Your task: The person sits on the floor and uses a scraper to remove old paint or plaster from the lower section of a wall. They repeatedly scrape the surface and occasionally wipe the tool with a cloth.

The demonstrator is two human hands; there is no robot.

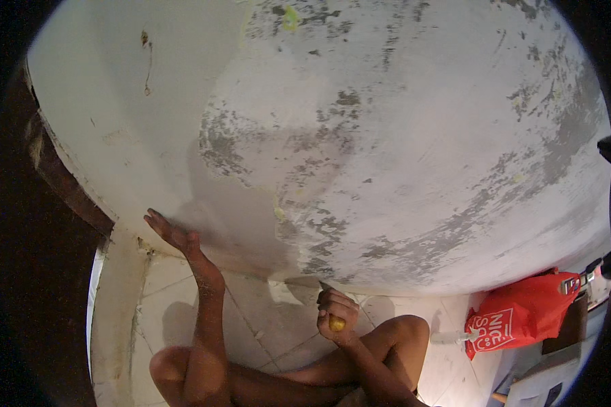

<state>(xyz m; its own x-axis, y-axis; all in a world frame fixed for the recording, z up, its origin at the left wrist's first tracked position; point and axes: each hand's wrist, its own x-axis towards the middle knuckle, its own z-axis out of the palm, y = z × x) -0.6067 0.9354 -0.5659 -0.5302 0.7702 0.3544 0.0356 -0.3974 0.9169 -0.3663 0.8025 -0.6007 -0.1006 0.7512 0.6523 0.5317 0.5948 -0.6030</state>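
A painted wall (pixel 244 224) rises in front of me. Much of its right side is patched white and grey with rough, dark spots; the left part is smoother and pale. My left hand (pixel 173 233) is spread flat, at or against the lower left of this wall, with nothing in it. Lower down, near the foot of the wall, my right hand (pixel 338 313) is closed around a hand tool with a yellow handle (pixel 337 323), probably a scraper. The handle's end faces me. Most of the tool is hidden by my fingers, and a dark tip shows beyond them towards the wall.
My crossed legs (pixel 295 376) rest on the pale tiled floor (pixel 254 315). At right, a red bag (pixel 527 313) with white writing stands by the wall, with a clear plastic bottle (pixel 450 337) lying beside it. A dark brown door or panel (pixel 35 244) borders the left side.
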